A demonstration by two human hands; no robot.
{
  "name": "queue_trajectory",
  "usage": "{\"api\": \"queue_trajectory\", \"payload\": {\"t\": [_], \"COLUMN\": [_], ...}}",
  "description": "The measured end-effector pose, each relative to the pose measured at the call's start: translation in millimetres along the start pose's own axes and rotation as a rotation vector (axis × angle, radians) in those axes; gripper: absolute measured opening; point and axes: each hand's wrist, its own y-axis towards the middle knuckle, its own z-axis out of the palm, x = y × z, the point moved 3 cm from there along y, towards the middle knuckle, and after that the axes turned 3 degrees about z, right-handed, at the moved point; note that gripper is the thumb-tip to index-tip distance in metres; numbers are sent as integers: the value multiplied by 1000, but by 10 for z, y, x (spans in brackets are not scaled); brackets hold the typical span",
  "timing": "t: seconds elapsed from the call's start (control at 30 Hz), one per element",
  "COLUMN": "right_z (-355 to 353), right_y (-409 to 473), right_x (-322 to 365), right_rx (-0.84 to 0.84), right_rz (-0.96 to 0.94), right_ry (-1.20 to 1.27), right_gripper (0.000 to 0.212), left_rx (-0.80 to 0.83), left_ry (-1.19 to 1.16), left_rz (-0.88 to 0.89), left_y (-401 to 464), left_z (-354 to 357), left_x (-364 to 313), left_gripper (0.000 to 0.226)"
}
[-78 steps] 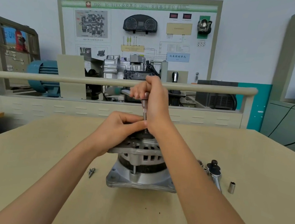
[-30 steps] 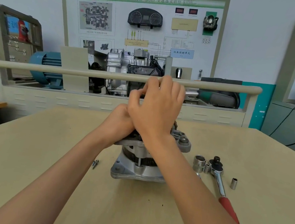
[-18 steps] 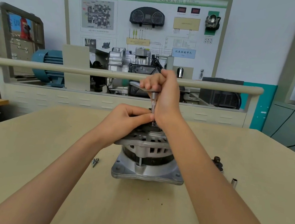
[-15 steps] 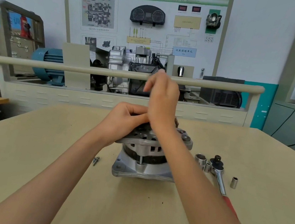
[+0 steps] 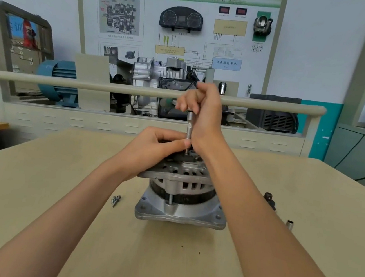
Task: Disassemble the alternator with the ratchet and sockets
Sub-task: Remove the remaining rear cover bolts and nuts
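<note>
The silver alternator point(image 5: 182, 198) stands upright on its flange in the middle of the beige table point(image 5: 32, 189). A thin metal driver tool point(image 5: 188, 130) stands vertically on the alternator's top. My right hand point(image 5: 203, 111) grips the tool's upper end. My left hand point(image 5: 154, 151) rests on the alternator's top left and pinches the tool's lower shaft with thumb and fingers. The ratchet's black head point(image 5: 269, 198) shows just right of my right forearm; its handle is hidden by the arm.
Two loose screws point(image 5: 115, 200) lie on the table left of the alternator. A small socket point(image 5: 289, 224) stands at the right. Behind the table runs a beige rail point(image 5: 68, 83) with a gearbox training stand point(image 5: 161, 78) and a wall panel.
My right hand has kept turning the tool's top, swinging back and forth over the alternator. My left hand has stayed on the alternator and the shaft.
</note>
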Motion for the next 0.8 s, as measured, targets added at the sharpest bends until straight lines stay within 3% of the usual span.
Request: {"api": "queue_trajectory", "payload": {"t": [0.13, 0.23, 0.3, 0.37, 0.4, 0.47, 0.53, 0.6, 0.7, 0.8], "right_z": [179, 167, 154, 161, 176, 184, 188, 165, 88, 29], "right_y": [-84, -181, -295, -388, -417, -428, -385, -295, -139, -59], "right_x": [-14, -1, 19, 7, -6, -2, 39, 74, 65, 39], "right_rx": [47, -87, -202, -380, -474, -565, -507, -339, -166, -5], "right_rz": [-29, -185, -398, -551, -545, -497, -467, -368, -86, 84], "right_ry": [-93, -267, -519, -1003, -1228, -1342, -1110, -697, -139, 230], "right_gripper": [57, 53, 43, 28, 26, 28, 25, 34, 48, 62], "left_rx": [-8, -19, -46, -100, -119, -132, -106, -77, -34, -35], "left_ry": [-65, -20, 41, 105, 133, 163, 139, 108, 44, -1], "left_rz": [21, 48, 35, 27, 24, 33, 55, 77, 91, 67], "left_y": [-26, -43, -48, -30, -22, -10, -25, -39, -31, -18], "left_z": [-19, 0, -5, -23, -29, -18, 3, 20, 36, 21], "left_x": [10, -28, -21, -4, -4, -15, -39, -60, -60, -25], "left_gripper": [19, 36, 48, 42, 34, 32, 47, 51, 24, 17]}}
